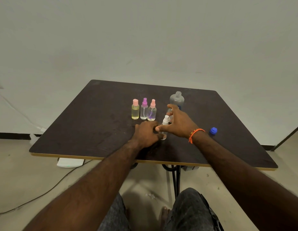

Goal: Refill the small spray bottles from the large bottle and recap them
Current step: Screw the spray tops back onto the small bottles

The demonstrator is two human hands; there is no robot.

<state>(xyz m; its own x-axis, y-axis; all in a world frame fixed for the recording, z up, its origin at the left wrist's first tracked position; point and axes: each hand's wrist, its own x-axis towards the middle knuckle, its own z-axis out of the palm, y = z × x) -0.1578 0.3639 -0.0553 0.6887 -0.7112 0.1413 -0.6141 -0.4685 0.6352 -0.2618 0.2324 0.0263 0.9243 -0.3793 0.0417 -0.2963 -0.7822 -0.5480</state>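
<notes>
A small clear spray bottle [165, 124] with a white spray top stands on the dark table [98, 124] between my hands. My left hand [147, 133] holds its lower body, fingers curled round it. My right hand [180, 123] hovers over and beside its top, fingers spread and loosely bent; whether they touch the top is unclear. Behind my right hand stands the large clear bottle [177, 100], uncapped. Its blue cap [213, 130] lies on the table to the right. Three capped small bottles stand in a row: yellow liquid with pink cap [135, 110], purple sprayer [144, 109], pink sprayer [152, 110].
The table's near edge [145, 161] runs just in front of my forearms. A white device [70, 162] and a cable lie on the floor under the left side. A dark post leans at the far right [288, 135]. My knees are below the table.
</notes>
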